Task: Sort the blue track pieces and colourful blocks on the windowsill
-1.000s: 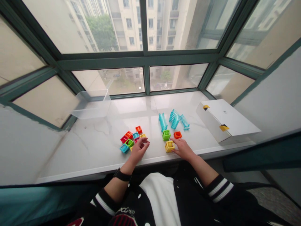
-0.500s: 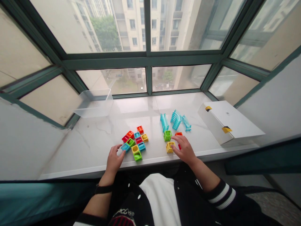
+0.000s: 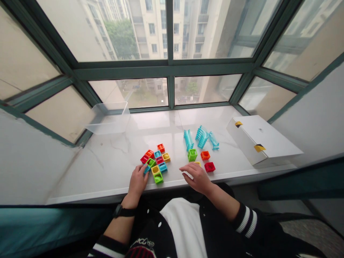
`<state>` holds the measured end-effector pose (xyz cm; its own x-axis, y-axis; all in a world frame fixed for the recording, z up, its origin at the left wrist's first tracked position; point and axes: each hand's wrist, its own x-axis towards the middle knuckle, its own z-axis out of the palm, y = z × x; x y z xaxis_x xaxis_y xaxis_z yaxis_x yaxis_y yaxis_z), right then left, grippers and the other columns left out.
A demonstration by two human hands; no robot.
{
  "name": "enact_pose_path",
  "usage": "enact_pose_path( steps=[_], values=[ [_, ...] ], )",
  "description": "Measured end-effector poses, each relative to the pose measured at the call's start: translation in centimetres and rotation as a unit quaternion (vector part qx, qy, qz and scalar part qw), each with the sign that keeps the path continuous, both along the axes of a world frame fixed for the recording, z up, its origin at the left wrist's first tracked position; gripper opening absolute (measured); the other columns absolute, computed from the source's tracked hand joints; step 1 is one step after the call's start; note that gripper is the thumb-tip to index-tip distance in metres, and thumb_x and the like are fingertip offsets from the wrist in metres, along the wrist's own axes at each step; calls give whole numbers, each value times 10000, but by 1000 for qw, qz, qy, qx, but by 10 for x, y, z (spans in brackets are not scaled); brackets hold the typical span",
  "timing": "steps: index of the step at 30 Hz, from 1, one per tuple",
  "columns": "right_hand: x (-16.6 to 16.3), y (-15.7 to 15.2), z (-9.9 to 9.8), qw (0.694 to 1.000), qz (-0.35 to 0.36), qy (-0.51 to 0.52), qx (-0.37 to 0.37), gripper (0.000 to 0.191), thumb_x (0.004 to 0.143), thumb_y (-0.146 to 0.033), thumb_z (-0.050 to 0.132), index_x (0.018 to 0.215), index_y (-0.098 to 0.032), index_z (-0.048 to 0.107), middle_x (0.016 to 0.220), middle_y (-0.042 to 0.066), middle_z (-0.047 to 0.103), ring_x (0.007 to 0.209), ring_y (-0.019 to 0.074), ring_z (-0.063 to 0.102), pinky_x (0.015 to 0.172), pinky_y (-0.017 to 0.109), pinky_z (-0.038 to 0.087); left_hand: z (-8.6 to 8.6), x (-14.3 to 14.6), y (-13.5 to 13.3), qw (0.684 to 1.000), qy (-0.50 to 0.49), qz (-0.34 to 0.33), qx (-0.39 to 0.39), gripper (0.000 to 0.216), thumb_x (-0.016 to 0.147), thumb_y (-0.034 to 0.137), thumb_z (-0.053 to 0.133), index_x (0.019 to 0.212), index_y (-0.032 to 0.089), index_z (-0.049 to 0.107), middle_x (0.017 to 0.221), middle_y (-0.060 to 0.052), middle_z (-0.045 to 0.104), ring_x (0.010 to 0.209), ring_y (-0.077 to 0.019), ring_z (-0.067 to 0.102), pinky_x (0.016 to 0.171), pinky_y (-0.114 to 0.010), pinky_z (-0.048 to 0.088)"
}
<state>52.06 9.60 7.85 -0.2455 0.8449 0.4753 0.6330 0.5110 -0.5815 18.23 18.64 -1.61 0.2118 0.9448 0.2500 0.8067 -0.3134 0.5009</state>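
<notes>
My left hand (image 3: 138, 182) has its fingers closed around a blue block (image 3: 146, 170) at the near left side of a cluster of colourful toy blocks. A green block (image 3: 151, 162) touches that cluster's middle, with a yellow block (image 3: 155, 170) and another green block (image 3: 158, 178) toward me. My right hand (image 3: 197, 177) hovers low, thumb and fingers apart, holding nothing. It partly hides a yellow block (image 3: 198, 163). Close by it stand a green block (image 3: 192, 154), an orange block (image 3: 205, 155) and a red block (image 3: 210, 167).
Translucent blue track pieces (image 3: 202, 137) lie behind the right-hand blocks. A clear plastic bin (image 3: 110, 123) stands at the back left of the white sill (image 3: 107, 157). At the right is a white box (image 3: 264, 139). Windows (image 3: 169, 68) border the sill.
My right hand has moved left and toward me, uncovering the orange and red blocks. My left hand has shifted right, covering more of the blue block.
</notes>
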Motion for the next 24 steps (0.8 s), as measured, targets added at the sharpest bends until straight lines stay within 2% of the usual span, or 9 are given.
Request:
enact_pose_path(
  steps=[6, 11, 14, 20, 24],
  values=[
    [0, -2, -4, 1000, 6, 4, -13, 248, 1008, -190, 581, 1207, -263, 709, 1019, 73, 750, 976, 239, 690, 924, 410, 549, 4, -1, 1, 999, 34, -6, -8, 387, 921, 253, 555, 1281, 255, 696, 1206, -119, 624, 1090, -298, 632, 1022, -479, 533],
    [-1, -2, -5, 1000, 16, 8, -15, 236, 1023, -196, 565, 1205, -259, 701, 1012, 68, 750, 967, 234, 687, 902, 395, 545, 8, -9, 0, 997, 64, -6, -48, 473, 892, 240, 588, 1354, 266, 692, 1151, -113, 619, 1042, -285, 643, 1009, -465, 534],
    [0, -2, -6, 1000, 21, 9, -17, 233, 1030, -200, 558, 1209, -257, 696, 1012, 68, 750, 963, 234, 683, 896, 397, 543, 15, -16, -1, 996, 45, -12, -74, 522, 872, 225, 584, 1387, 262, 661, 1149, -106, 644, 1069, -291, 651, 1039, -485, 526],
    [-3, -3, -9, 999, 30, 18, -21, 231, 1028, -191, 562, 1203, -262, 696, 1015, 64, 750, 962, 229, 686, 894, 395, 554, 39, -14, -8, 987, -126, 15, -94, 611, 827, 304, 645, 1430, 233, 576, 1269, -105, 656, 1146, -281, 676, 997, -466, 589],
    [-8, -3, -6, 998, 37, 32, -26, 250, 1012, -177, 579, 1221, -265, 686, 1048, 64, 746, 996, 231, 687, 913, 401, 565, 57, 12, -17, 947, -287, -13, -143, 609, 812, 343, 708, 1391, 210, 575, 1320, -125, 657, 1162, -271, 700, 1030, -468, 592]
  ],
)
